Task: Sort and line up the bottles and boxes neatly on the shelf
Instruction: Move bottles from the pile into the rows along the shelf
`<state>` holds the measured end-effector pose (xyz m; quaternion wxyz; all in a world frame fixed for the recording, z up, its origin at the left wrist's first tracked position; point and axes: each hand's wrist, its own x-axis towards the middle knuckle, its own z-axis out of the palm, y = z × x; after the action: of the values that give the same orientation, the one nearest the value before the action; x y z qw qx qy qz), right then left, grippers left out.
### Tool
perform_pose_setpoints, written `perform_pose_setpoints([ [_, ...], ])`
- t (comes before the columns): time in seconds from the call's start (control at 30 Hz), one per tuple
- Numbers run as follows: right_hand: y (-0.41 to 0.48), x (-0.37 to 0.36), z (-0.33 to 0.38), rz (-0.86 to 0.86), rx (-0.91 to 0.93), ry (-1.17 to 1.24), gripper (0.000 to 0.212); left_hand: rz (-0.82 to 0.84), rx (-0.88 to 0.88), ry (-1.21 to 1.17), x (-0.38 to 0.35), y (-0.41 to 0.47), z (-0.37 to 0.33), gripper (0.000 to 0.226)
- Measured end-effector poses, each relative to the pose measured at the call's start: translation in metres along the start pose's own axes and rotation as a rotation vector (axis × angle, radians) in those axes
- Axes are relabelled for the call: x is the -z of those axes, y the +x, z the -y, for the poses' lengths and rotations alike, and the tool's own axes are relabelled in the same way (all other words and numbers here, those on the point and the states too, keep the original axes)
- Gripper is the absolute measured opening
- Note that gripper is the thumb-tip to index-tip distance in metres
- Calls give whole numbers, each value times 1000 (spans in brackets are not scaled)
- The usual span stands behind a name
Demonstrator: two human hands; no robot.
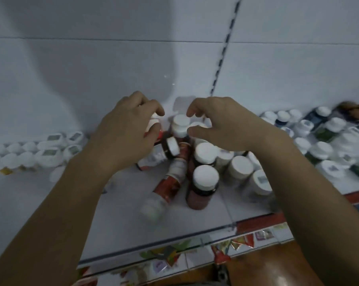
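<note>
A jumble of white-capped bottles sits mid-shelf. Some stand upright, such as a dark bottle (203, 186) at the front. Others lie on their sides, like a red-labelled bottle (166, 188). My left hand (125, 133) grips a red-and-white bottle (154, 122) at the back left of the pile. My right hand (222, 124) hovers with curled fingers over an upright white-capped bottle (180, 124); it holds nothing that I can see.
Neat rows of white bottles (30, 151) line the shelf's left. More bottles with dark and green labels (323, 137) crowd the right. The white shelf (123, 213) has a clear front lip with a red price strip (257, 222). A slotted upright (224, 50) runs up the back wall.
</note>
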<state>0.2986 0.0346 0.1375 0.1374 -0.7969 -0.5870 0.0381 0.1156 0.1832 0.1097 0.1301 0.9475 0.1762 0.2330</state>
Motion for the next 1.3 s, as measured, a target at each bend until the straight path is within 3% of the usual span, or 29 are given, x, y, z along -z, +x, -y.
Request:
perform_pose_setpoints([
  [0.17, -76, 40, -121, -54, -119, -2, 30, 143, -112, -7, -74, 62, -100, 27],
  [0.43, -165, 69, -300, -75, -329, 10, 21, 389, -145, 64, -177, 133, -235, 33],
  [0.67, -179, 64, -359, 0, -299, 86, 24, 515, -217, 137, -227, 171, -298, 46],
  [0.83, -181, 67, -381, -94, -291, 149, 22, 660, -161, 297, -250, 174, -297, 41],
  [0.97, -170, 59, -388, -91, -266, 186, 22, 643, -100, 218, -241, 174, -285, 39],
  [1.13, -127, 39, -389, -95, -207, 205, 30, 337, 108, -136, -222, 162, -268, 18],
  [1.3, -89, 18, -391, 34, -205, 239, 49, 177, 245, -176, -212, 148, -257, 26],
])
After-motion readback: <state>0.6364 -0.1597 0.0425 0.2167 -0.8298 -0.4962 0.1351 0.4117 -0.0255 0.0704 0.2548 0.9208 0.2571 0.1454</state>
